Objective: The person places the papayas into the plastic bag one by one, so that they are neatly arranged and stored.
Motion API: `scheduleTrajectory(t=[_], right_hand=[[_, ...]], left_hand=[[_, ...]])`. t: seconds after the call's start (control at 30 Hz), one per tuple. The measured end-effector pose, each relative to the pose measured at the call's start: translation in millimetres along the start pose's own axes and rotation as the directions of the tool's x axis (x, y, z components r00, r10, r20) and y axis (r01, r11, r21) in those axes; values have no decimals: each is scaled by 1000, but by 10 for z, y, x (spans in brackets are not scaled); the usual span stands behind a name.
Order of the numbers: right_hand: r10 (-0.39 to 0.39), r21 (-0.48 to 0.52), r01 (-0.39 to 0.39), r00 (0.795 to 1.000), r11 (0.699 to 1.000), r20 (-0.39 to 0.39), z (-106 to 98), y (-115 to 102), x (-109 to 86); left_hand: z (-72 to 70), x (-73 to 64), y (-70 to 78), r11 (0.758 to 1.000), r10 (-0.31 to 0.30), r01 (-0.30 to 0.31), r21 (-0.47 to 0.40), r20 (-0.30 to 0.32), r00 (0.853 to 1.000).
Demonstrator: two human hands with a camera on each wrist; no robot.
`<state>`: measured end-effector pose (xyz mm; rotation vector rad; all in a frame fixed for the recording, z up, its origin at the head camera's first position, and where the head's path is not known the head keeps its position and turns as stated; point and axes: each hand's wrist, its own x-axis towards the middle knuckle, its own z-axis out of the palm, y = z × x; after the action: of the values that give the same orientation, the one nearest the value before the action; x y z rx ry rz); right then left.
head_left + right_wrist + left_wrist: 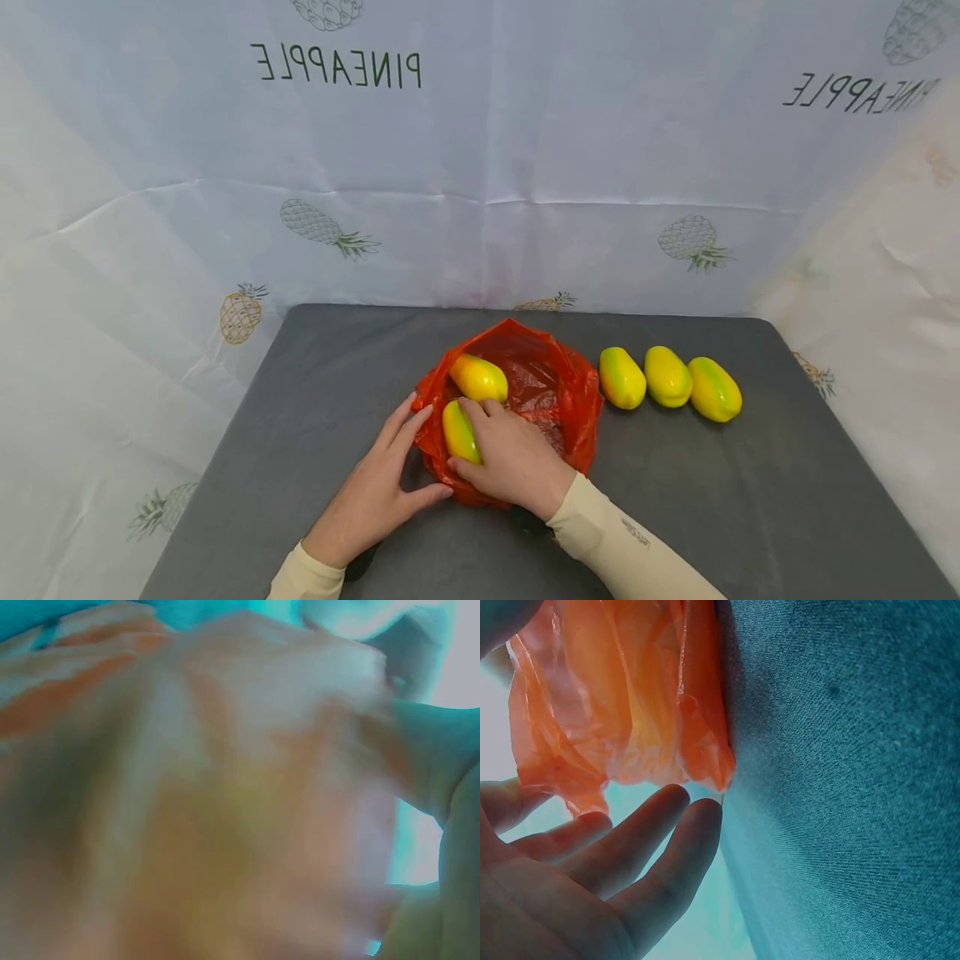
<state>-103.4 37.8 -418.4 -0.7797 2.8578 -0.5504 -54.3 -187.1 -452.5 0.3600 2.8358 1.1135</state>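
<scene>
A red plastic bag (pixel 579 404) stands with its mouth spread wide near the middle of the table. Reaching into it, my right hand (pixel 521 460) grips a yellow-green mango (pixel 459 433), thumb on the near side and fingers over the top. Another mango (pixel 478 380) lies in the bag just beyond. My left hand (pixel 375 492) is at the bag's left side, fingers spread and relaxed, fingertips at the rim. In the left wrist view, the fingers (pixel 641 840) reach along the bag's crumpled lower edge (pixel 660 712). The right wrist view is blurred by the bag close up.
Three more mangoes (pixel 667 377) lie in a row on the grey table (pixel 720 508), right of the bag. Behind the table hangs a pale curtain (pixel 480 150) printed with pineapples, which also runs along both sides.
</scene>
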Motion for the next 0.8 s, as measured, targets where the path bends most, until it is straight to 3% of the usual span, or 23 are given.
scheduleTrajectory(t=[0.23, 0.4, 0.6, 0.8], right_hand=[[37, 50, -31, 992, 998, -124, -376, 218, -202], [164, 142, -139, 969, 980, -187, -677, 638, -406], [372, 210, -325, 895, 922, -246, -983, 1245, -729], [460, 225, -405, 826, 887, -326, -1089, 1793, -1005]], left_hand=[[-38, -13, 22, 999, -36, 35, 5, 13, 999], [-44, 6, 33, 998, -60, 60, 11, 21, 998], [-10, 56, 75, 997, -83, 83, -1, 38, 996], [19, 99, 119, 996, -92, 92, -4, 21, 996]])
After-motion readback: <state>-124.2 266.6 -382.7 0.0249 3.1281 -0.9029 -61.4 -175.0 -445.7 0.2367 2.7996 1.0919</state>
